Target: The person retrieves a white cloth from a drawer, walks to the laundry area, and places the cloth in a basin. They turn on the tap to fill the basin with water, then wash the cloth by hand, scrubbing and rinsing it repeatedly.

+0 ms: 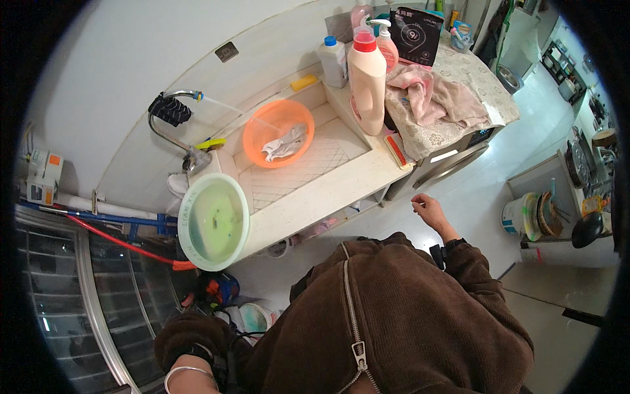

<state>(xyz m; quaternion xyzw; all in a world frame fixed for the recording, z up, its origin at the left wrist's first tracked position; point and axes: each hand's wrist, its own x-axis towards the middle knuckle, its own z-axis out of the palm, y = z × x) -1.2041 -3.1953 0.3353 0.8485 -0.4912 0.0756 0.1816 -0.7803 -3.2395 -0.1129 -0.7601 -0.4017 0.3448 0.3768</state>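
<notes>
My right hand [427,209] hangs in the air with bent fingers, off the front edge of the white sink, near the washing machine's corner. My left hand is out of view; only its wrist with a metal bangle [191,370] shows at the lower left. Water runs from the curved faucet [170,133] into an orange plastic basin [251,140] in the sink, where a whitish wet cloth [286,143] lies. On the sink's left end rests a pale green basin [244,221] with greenish water in it.
A large detergent bottle [366,83], a pump bottle [388,49] and a blue-capped bottle [333,61] stand right of the sink. Pinkish cloths [433,98] lie on the covered washing machine [445,165]. A scrub brush [399,150] rests on the sink's corner. A red hose [123,240] runs at left.
</notes>
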